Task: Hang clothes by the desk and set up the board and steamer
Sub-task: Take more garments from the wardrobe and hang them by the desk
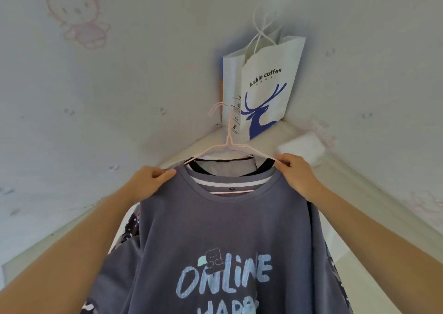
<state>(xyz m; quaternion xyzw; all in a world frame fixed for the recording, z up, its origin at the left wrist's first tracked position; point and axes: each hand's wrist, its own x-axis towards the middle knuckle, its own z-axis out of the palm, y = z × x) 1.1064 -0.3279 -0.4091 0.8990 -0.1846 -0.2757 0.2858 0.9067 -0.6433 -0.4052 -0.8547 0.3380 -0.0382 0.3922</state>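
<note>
Nearest, a grey knit shirt [215, 237] printed "ONLINE" hangs on a thin pink hanger [230, 146]. The left hand [148, 182] pinches its left shoulder; the right hand [297, 177] pinches the right. Darker clothes [261, 164] hang behind. Beyond, a pale ledge [182, 153] meets bunny-print walls [79, 86] in a corner, where a white paper bag [261, 86] hangs.

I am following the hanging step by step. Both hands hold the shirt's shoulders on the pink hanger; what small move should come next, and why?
Probably raise the pink hanger toward whatever it will hang on. The grey shirt already sits on it, the left hand and right hand each pinching a shoulder, and the hook looks free beside the paper bag. No rail or peg is visible.
</note>
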